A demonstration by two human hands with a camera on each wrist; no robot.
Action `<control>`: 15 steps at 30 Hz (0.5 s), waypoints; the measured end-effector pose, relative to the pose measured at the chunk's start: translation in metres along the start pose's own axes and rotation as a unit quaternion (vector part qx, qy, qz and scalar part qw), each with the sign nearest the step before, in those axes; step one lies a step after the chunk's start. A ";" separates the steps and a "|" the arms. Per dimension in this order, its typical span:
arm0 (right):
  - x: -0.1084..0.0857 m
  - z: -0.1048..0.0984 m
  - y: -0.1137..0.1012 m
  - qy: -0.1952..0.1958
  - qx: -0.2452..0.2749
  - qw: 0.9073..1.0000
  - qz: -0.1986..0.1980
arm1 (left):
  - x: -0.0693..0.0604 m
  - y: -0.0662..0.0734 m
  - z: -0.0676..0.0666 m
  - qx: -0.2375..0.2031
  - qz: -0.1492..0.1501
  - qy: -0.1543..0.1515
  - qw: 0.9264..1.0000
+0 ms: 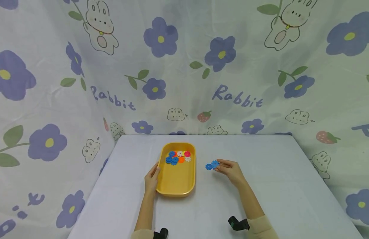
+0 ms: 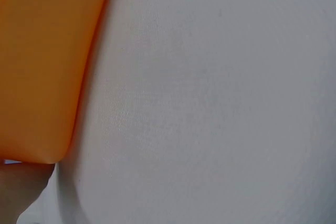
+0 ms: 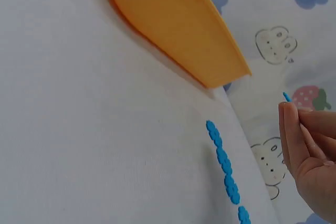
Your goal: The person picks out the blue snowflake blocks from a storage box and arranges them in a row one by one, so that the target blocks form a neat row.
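A yellow tray (image 1: 176, 181), orange-looking in both wrist views, holds blue, orange, red and white flower-shaped pieces (image 1: 174, 160) toward its far end. My left hand (image 1: 151, 181) grips the tray's left side; part of that hand (image 2: 22, 190) shows below the tray (image 2: 44, 66) in the left wrist view. Right of the tray, my right hand (image 1: 232, 171) pinches blue flower pieces (image 1: 214, 164) at its fingertips. In the right wrist view, a blue bit (image 3: 286, 97) shows at the fingers of that hand (image 3: 315, 156), and a row of blue pieces (image 3: 224, 162) appears apart from it.
A white-covered table (image 1: 262, 172) lies under the tray and hands. Behind it and at both sides hangs a cloth (image 1: 184, 73) printed with rabbits and flowers. A dark wrist device (image 1: 239, 224) sits by the right sleeve, another (image 1: 161, 233) by the left.
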State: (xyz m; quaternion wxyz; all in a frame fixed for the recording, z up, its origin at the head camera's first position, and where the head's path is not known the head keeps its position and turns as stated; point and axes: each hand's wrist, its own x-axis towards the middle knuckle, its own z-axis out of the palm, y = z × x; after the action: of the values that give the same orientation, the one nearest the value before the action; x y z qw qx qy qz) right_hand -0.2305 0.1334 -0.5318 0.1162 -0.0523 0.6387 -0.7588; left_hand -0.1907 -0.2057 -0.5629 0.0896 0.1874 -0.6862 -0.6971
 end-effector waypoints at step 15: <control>-0.023 -0.058 0.007 0.103 0.001 0.995 0.010 | 0.001 -0.001 0.000 -0.005 -0.007 0.000 1.000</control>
State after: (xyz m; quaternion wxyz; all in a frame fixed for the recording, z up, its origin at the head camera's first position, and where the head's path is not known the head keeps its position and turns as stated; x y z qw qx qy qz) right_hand -0.2206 0.1934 -0.5471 0.0580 0.0326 0.6473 -0.7594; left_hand -0.1912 -0.2060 -0.5643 0.0856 0.1922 -0.6810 -0.7014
